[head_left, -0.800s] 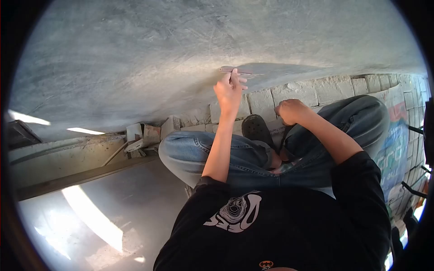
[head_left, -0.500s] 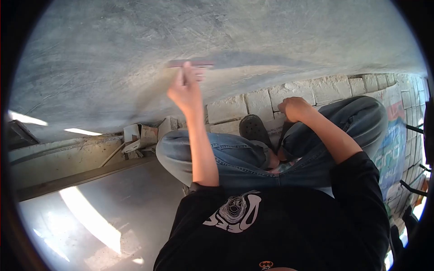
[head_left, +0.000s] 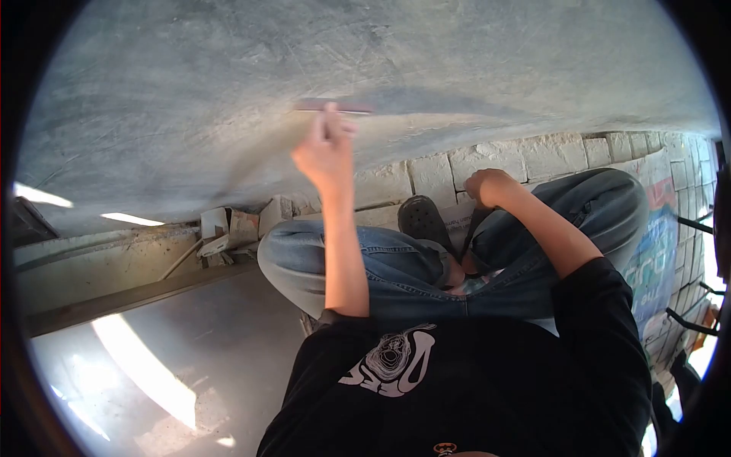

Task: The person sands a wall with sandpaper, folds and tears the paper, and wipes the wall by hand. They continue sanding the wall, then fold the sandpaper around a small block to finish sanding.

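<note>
My left hand [head_left: 326, 148] is closed around a long, thin flat tool with a reddish edge [head_left: 335, 107]; motion blurs both. The tool lies against a large grey, scuffed surface [head_left: 205, 91] that curves toward its lower edge. A darker grey patch [head_left: 426, 99] shows on that surface just right of the tool. Over by the knee, my right hand [head_left: 489, 186] rests in a loose fist at the end of a bent arm, and nothing shows in it. Its fingertips are hidden.
A row of pale bricks [head_left: 487, 162] runs below the surface's edge. Broken pieces [head_left: 244, 227] lie at left, above a shiny metal sheet [head_left: 251, 320]. A printed sheet [head_left: 659, 251] covers bricks at right. A dark clog [head_left: 423, 219] is between my crossed legs.
My left hand and the flat tool have shifted slightly right along the grey surface. My right hand stays at the knee, while the whole view has moved a little.
</note>
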Motion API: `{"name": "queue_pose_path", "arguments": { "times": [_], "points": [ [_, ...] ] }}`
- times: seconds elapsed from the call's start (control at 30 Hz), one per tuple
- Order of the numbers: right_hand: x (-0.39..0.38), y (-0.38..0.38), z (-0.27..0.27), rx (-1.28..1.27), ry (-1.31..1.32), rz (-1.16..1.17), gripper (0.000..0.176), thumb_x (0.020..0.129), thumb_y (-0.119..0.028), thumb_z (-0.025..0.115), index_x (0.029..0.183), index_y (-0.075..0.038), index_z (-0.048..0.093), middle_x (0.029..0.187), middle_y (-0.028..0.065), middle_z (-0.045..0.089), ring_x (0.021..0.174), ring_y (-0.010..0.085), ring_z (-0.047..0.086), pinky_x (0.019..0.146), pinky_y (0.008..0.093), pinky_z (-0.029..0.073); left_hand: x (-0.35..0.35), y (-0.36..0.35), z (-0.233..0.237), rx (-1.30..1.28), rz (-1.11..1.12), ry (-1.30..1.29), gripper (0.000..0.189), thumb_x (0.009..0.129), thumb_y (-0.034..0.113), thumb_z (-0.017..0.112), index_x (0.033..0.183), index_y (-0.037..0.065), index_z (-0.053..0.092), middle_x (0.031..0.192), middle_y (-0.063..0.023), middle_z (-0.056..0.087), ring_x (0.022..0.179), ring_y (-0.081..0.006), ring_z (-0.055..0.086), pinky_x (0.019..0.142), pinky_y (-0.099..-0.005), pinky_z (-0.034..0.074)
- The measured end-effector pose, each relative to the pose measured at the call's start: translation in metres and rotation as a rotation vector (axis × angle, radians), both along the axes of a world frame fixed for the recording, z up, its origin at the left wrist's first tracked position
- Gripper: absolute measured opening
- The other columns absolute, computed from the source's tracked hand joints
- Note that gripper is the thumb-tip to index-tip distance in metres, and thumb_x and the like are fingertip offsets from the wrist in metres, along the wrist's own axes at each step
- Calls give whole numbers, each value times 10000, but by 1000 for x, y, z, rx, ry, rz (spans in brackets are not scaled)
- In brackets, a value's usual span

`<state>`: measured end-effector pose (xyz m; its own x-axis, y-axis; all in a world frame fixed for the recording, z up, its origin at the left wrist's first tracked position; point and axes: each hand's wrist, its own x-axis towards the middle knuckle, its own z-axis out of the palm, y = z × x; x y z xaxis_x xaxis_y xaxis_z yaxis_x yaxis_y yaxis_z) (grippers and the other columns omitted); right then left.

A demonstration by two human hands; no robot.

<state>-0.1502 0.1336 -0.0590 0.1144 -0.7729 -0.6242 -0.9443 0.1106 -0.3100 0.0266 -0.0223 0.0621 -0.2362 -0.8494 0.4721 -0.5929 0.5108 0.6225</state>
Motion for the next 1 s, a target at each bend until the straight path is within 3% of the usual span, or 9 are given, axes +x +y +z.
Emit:
{"name": "queue_pose_path", "arguments": {
  "times": [0.1,0.17,0.4,0.5,0.57,0.73,0.8,0.9,1.0],
  "points": [
    [5,-5,-6,3,-7,26,258,673,-141,649,908,-36,666,958,176,651,939,316,621,790,394,506,-12,10,-59,43,-61,-289,312,911,264,522,683,85,635,584,12,650,449,-114,590,429,-250,437],
    [5,-2,-10,-24,-30,31,240,712,-147,591,922,-46,646,980,166,634,981,318,589,818,397,476,-13,12,-69,67,-57,-216,316,909,275,525,679,86,631,578,11,646,443,-114,583,430,-259,438],
    [-3,1,-5,108,25,1,215,709,-147,579,881,-34,642,951,164,634,951,330,592,804,402,479,-4,-4,1,-32,-21,232,326,919,293,510,721,75,649,564,-20,636,428,-117,571,454,-288,447],
    [0,-3,0,132,47,20,202,706,-142,573,859,-23,630,936,166,630,934,335,592,796,410,479,-13,11,-41,306,-105,-67,324,917,282,529,775,26,667,616,-73,652,489,-83,583,460,-226,428],
    [1,-2,-9,-40,-16,31,207,707,-139,570,863,-17,628,940,174,628,939,338,591,798,417,477,-29,19,-74,477,-211,153,342,918,290,528,761,18,665,627,-82,657,487,-86,581,464,-226,428],
    [1,4,4,-99,-48,3,239,686,-134,625,891,-15,655,955,193,646,924,323,621,787,405,504,-11,13,-26,264,-128,30,342,926,289,508,767,31,667,598,-31,653,471,-82,582,452,-227,432],
    [-4,8,1,-75,-59,-16,238,681,-131,622,885,-13,653,949,195,646,921,324,622,782,406,505,1,-1,-2,100,-114,270,324,926,266,512,764,34,671,592,-27,650,481,-69,579,445,-216,427],
    [-7,6,-5,-26,45,-3,236,686,-143,629,882,-15,653,953,192,646,926,327,620,778,403,505,2,-1,-3,181,-100,222,326,913,271,536,769,16,679,598,-59,646,517,-82,594,493,-208,458],
    [-5,-4,-4,-78,9,7,240,689,-152,636,886,-15,646,944,187,647,921,334,618,774,405,506,-14,7,-53,395,-148,15,309,909,275,541,782,34,686,583,-38,643,431,-60,500,424,-207,380]
  ]
}}
